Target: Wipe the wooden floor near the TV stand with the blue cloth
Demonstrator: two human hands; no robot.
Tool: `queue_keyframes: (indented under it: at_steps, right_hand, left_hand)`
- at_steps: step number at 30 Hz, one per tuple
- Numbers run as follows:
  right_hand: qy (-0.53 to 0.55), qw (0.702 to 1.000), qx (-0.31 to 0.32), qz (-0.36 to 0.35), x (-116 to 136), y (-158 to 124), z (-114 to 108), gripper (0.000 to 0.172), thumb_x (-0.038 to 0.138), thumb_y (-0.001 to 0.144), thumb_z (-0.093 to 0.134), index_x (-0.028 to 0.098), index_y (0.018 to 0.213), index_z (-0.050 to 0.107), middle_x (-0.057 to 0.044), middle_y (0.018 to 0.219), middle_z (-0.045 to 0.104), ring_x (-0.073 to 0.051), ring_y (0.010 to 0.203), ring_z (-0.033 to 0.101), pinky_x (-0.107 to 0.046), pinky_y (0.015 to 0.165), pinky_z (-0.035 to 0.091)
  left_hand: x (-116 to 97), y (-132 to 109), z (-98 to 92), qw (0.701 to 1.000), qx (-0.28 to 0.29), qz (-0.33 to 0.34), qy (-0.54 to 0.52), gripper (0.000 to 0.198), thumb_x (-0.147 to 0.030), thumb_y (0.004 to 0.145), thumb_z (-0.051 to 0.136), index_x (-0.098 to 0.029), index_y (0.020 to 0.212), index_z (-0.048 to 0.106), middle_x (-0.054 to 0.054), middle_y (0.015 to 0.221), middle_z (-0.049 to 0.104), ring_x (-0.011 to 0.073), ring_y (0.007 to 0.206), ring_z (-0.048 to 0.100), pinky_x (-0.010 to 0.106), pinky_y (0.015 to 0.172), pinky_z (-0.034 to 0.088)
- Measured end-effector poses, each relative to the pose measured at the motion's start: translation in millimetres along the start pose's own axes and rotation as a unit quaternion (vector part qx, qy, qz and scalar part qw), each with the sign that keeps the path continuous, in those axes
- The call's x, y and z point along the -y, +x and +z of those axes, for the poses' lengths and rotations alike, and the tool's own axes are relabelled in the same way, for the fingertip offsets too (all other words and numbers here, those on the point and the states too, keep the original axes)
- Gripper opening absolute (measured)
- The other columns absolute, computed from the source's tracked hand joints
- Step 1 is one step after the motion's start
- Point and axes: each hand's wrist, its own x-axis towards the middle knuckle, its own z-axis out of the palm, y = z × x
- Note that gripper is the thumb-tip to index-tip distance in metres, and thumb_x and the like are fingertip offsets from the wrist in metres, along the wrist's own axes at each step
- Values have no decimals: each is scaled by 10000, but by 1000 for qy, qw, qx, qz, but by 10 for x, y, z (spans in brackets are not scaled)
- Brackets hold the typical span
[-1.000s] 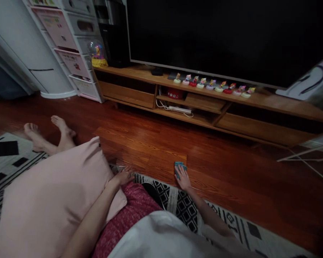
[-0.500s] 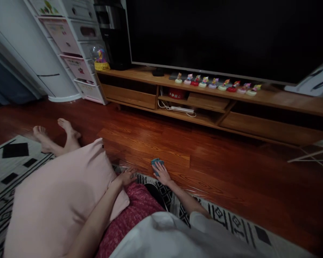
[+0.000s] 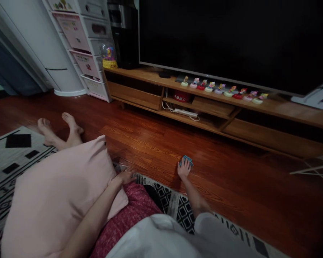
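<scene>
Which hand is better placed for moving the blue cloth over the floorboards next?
Right, probably: the right hand lies on the blue cloth, while the left hand sits apart from it, near the pink pillow.

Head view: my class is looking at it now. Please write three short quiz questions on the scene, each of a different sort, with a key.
1. Which hand rests on the blue-green cloth on the wooden floor?
2. Count the small figurines lined up on the wooden television stand.
3. True or false: the left forearm lies beneath the pink cushion.

Key
1. The right hand, its fingers spread over the cloth.
2. Nine, in a row in front of the television.
3. False; it lies over the cushion.
</scene>
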Motion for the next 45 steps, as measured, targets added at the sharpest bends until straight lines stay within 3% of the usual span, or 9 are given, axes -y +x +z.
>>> queue_keyframes:
  at_steps: [3,7,13,16,20,27,36,41,45]
  right_hand:
    - [15,999,7,-27,580,16,112,582,406,987,252,186,1524,291,-121,1599,233,-281,1466,168,-524,1136,201]
    - [40,964,52,-259,1103,-369,236,558,388,984,312,260,1526,280,-68,1603,240,-231,1474,157,-481,1154,188]
    - [61,839,142,-521,728,-1003,114,550,429,994,358,337,1525,250,10,1611,217,-175,1479,147,-403,1176,185]
    - [56,846,151,-509,129,-908,-33,536,437,1007,302,337,1529,234,13,1613,209,-171,1476,160,-408,1176,194]
    - [35,931,90,-351,-456,-485,-92,538,428,1006,219,296,1525,271,-23,1598,259,-187,1472,180,-434,1161,218]
    - [31,999,-39,-20,114,114,106,586,418,984,193,215,1525,289,-122,1589,259,-279,1462,172,-555,1122,212]
    - [30,927,81,-365,1152,-513,150,541,374,987,327,260,1516,306,-60,1596,262,-219,1473,169,-455,1158,203]
    - [36,813,164,-557,721,-955,5,579,377,979,403,330,1531,232,-7,1610,220,-196,1475,174,-420,1171,207]
    - [18,863,147,-483,65,-620,-132,531,378,1005,290,320,1530,240,-8,1602,247,-186,1472,186,-436,1165,224]
  left_hand:
    - [-22,-19,-26,1000,0,-15,6,572,-439,950,425,-209,1472,380,106,1563,331,240,1447,271,422,1154,274]
    - [-37,-15,-23,1000,0,-26,4,583,-426,941,445,-182,1467,387,130,1563,322,262,1441,284,436,1150,280]
    - [-3,36,63,999,-3,-25,-26,582,-437,945,443,-227,1481,359,108,1565,325,273,1449,263,482,1151,259]
    - [12,58,97,999,-3,-23,-39,590,-452,948,446,-220,1484,356,118,1580,288,282,1458,235,488,1160,233]
    - [10,68,108,999,-4,-19,-45,571,-452,949,451,-244,1474,371,114,1580,292,287,1458,234,526,1157,221]
    - [-2,53,99,999,-10,-15,-42,567,-443,940,456,-243,1464,380,111,1576,306,281,1451,255,527,1143,251]
    - [6,85,162,997,-25,-17,-77,543,-436,923,498,-270,1435,432,114,1555,348,300,1448,261,563,1142,237]
    - [-28,93,188,996,-25,-27,-84,531,-441,921,512,-263,1417,456,115,1557,348,283,1455,245,526,1168,191]
    - [-88,72,162,996,-12,-27,-81,528,-427,932,505,-260,1428,440,118,1573,314,278,1466,213,530,1171,171]
